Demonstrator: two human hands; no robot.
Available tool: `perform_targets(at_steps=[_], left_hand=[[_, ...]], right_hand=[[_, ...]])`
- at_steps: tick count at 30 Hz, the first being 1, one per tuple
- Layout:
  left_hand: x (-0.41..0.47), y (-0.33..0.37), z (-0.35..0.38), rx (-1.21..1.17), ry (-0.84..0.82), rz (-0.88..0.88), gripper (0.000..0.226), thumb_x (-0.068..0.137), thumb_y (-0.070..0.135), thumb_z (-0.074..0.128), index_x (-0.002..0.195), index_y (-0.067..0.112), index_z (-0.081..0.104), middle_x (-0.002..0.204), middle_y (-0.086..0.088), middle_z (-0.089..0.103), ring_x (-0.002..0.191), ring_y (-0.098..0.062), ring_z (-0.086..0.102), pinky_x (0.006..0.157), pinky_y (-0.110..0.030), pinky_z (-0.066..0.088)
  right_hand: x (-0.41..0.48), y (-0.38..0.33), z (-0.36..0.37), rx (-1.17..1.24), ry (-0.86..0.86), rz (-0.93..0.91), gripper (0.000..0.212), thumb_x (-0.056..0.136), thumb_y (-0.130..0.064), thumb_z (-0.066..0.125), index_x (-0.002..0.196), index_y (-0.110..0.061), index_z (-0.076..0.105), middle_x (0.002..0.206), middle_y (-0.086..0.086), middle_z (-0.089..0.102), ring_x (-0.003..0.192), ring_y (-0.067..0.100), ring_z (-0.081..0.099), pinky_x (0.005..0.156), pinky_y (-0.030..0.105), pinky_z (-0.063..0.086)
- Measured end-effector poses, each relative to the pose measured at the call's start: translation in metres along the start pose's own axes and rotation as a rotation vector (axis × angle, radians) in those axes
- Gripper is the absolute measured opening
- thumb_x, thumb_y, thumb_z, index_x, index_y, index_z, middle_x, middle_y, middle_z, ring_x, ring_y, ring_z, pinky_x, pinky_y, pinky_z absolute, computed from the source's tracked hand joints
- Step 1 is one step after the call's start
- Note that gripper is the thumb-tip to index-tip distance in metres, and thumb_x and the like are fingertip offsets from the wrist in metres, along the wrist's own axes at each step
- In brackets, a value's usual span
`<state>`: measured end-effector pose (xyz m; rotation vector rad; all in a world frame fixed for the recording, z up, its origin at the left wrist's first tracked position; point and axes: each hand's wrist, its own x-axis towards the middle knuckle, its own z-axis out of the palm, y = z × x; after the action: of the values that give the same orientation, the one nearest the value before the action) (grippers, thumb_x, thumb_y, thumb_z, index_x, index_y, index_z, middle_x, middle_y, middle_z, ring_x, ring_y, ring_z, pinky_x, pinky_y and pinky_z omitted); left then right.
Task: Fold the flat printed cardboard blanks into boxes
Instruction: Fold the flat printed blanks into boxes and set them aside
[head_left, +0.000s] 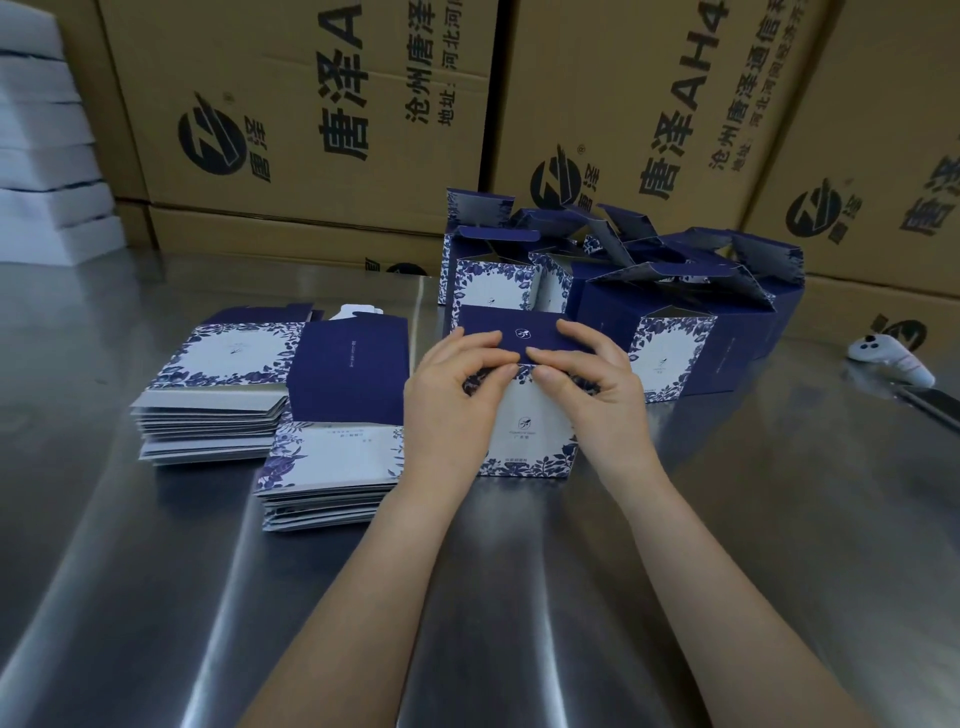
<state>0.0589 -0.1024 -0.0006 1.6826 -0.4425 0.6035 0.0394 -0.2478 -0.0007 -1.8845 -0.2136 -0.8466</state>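
Observation:
A blue-and-white floral box stands on the steel table in front of me, its dark blue top flap folded down. My left hand and my right hand both grip the box at its upper front edge, fingertips pressing the flap's edge into the front panel. Two stacks of flat printed blanks lie to the left: a far stack and a nearer stack. Behind the box stands a cluster of folded boxes with their top flaps up.
The steel table stretches toward me. Large brown cartons line the back. White foam sheets are piled at the far left. A white controller and a dark flat object lie at the right.

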Motion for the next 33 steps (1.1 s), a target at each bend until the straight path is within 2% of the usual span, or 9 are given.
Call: perform_targets(at_steps=[3,5,7,12,14,17,18,24,33], left_hand=[[-0.003,0.0,0.001,-0.027,-0.012,-0.024,0.021,0.089,0.012,0.069,0.107,0.021,0.076,0.125,0.015,0.06,0.126,-0.002,0.049,0.108,-0.027,0.041],[-0.004,0.001,0.001,-0.015,0.005,-0.036,0.028,0.091,0.01,0.066,0.116,0.023,0.072,0.135,0.01,0.059,0.128,-0.005,0.05,0.107,-0.019,0.038],[-0.003,0.002,0.0,0.008,0.021,-0.055,0.031,0.092,0.007,0.062,0.118,0.022,0.071,0.135,0.007,0.059,0.126,-0.004,0.051,0.103,-0.008,0.034],[-0.003,0.005,0.0,0.087,-0.013,-0.047,0.022,0.091,0.003,0.059,0.1,0.014,0.076,0.122,0.002,0.066,0.116,-0.011,0.058,0.097,-0.012,0.037],[-0.004,0.006,0.001,0.091,-0.04,-0.058,0.021,0.09,0.002,0.06,0.097,0.013,0.077,0.118,0.002,0.068,0.113,-0.014,0.06,0.098,-0.022,0.041],[-0.005,0.005,0.002,0.125,-0.082,-0.073,0.021,0.089,0.003,0.06,0.095,0.014,0.076,0.112,0.003,0.069,0.11,-0.017,0.061,0.096,-0.03,0.046],[-0.005,0.005,0.002,0.141,-0.098,-0.081,0.02,0.089,0.004,0.06,0.096,0.015,0.076,0.111,0.004,0.069,0.109,-0.017,0.061,0.096,-0.033,0.047],[-0.008,0.007,0.002,0.209,-0.162,-0.093,0.02,0.091,0.009,0.058,0.097,0.02,0.074,0.109,0.007,0.068,0.106,-0.017,0.06,0.091,-0.038,0.049],[-0.009,0.008,0.003,0.309,-0.208,-0.073,0.021,0.091,0.01,0.055,0.098,0.019,0.073,0.109,0.006,0.068,0.105,-0.019,0.058,0.089,-0.037,0.047]], right_hand=[[0.004,0.004,0.0,-0.019,0.003,0.001,0.027,0.086,-0.019,0.071,0.096,-0.044,0.071,0.129,-0.013,0.054,0.131,0.013,0.04,0.107,0.036,0.04],[0.009,0.006,-0.001,-0.038,0.021,0.008,0.027,0.087,-0.019,0.071,0.097,-0.043,0.07,0.129,-0.011,0.054,0.13,0.013,0.041,0.102,0.026,0.042],[0.016,0.009,-0.002,-0.08,0.047,0.02,0.025,0.088,-0.018,0.07,0.099,-0.041,0.07,0.128,-0.01,0.054,0.129,0.012,0.041,0.097,0.018,0.041],[0.04,0.02,-0.005,-0.292,0.056,0.034,0.021,0.091,-0.016,0.066,0.11,-0.019,0.073,0.13,0.002,0.052,0.125,0.017,0.045,0.081,0.0,0.034],[0.051,0.025,-0.005,-0.398,0.05,0.026,0.022,0.093,-0.016,0.064,0.113,-0.016,0.073,0.132,0.008,0.053,0.122,0.02,0.046,0.084,0.005,0.035],[0.066,0.033,-0.005,-0.556,0.021,0.028,0.024,0.095,-0.02,0.062,0.117,-0.016,0.071,0.132,0.012,0.053,0.125,0.025,0.044,0.099,0.033,0.041],[0.07,0.036,-0.005,-0.605,0.015,0.025,0.025,0.095,-0.021,0.061,0.118,-0.016,0.071,0.131,0.012,0.054,0.125,0.026,0.044,0.101,0.037,0.04],[0.09,0.046,-0.014,-0.893,0.029,0.032,0.029,0.097,-0.026,0.057,0.123,-0.021,0.068,0.123,0.011,0.061,0.116,0.032,0.051,0.097,0.047,0.042],[0.097,0.057,-0.034,-1.104,0.084,0.07,0.03,0.1,-0.018,0.05,0.126,-0.02,0.064,0.124,0.012,0.062,0.118,0.037,0.049,0.101,0.049,0.029]])
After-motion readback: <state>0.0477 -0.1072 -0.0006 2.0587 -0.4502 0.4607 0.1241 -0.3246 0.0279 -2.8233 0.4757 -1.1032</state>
